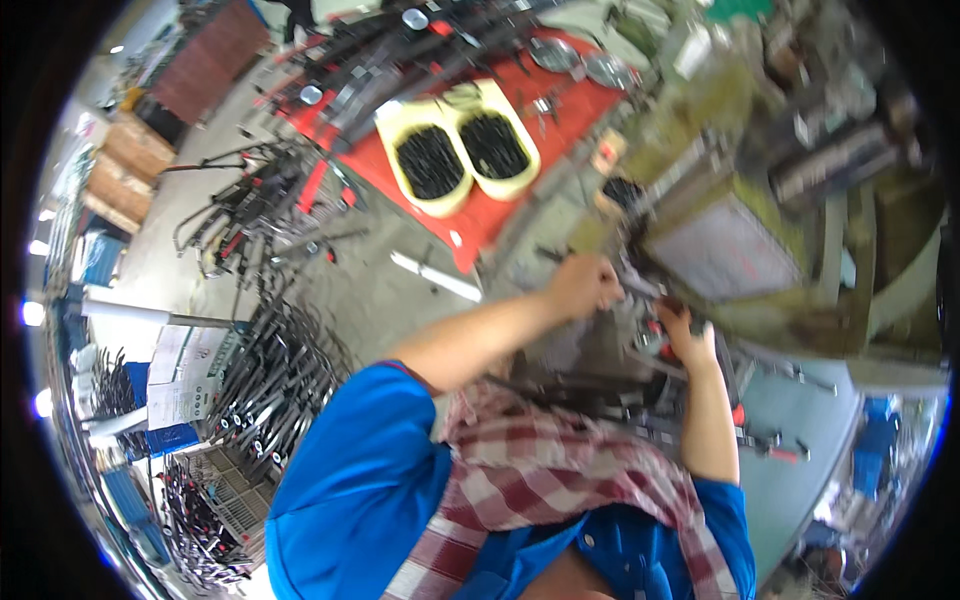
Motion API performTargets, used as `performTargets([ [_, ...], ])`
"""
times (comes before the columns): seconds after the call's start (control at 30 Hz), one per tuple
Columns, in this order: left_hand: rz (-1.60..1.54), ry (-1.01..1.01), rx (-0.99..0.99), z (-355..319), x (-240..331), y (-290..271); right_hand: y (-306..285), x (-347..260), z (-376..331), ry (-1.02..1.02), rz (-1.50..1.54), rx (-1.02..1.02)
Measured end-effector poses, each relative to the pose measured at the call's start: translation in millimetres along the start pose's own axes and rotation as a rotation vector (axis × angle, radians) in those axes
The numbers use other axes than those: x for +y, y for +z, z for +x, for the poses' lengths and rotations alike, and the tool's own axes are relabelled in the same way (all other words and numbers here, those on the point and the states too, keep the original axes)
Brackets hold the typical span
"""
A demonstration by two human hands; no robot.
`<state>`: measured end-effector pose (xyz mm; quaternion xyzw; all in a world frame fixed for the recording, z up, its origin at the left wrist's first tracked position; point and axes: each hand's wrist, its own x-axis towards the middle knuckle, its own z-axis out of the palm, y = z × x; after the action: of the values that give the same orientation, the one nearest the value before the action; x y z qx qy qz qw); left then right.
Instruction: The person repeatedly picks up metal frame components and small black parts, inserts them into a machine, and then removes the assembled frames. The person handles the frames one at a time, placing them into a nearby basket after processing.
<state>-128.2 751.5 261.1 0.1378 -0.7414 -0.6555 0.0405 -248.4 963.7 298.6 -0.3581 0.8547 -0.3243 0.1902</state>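
Gripping a thin metal rod (640, 287), the left hand (583, 285) is closed at the green machine (720, 250); the right hand (690, 338) curls around a dark part (668, 305) just below.

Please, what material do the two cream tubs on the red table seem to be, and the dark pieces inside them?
The tubs look like plastic: cream, smooth, with thick rounded rims and a dull sheen. The pieces inside seem to be small metal parts, black and slightly glinting, but they are too small to tell surely.
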Motion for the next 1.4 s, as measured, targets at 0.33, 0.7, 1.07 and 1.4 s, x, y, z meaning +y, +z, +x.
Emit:
performTargets([
  [0.33,0.138,0.026,0.162,4.7,14.3,0.5,2.1,-11.7,-1.0,-0.027,-0.044,0.046],
  [0.7,0.546,-0.029,0.148,-32.8,21.6,3.9,8.6,4.7,4.1,0.003,0.090,0.041],
  [1.07,-0.326,-0.434,-0.149,-89.7,-68.5,8.3,15.0,2.5,14.9,-0.068,0.055,0.074],
  [1.4,-0.234,-0.244,-0.050,7.5,20.7,-19.5,1.1,-8.6,26.4,-0.366,-0.296,0.165],
])
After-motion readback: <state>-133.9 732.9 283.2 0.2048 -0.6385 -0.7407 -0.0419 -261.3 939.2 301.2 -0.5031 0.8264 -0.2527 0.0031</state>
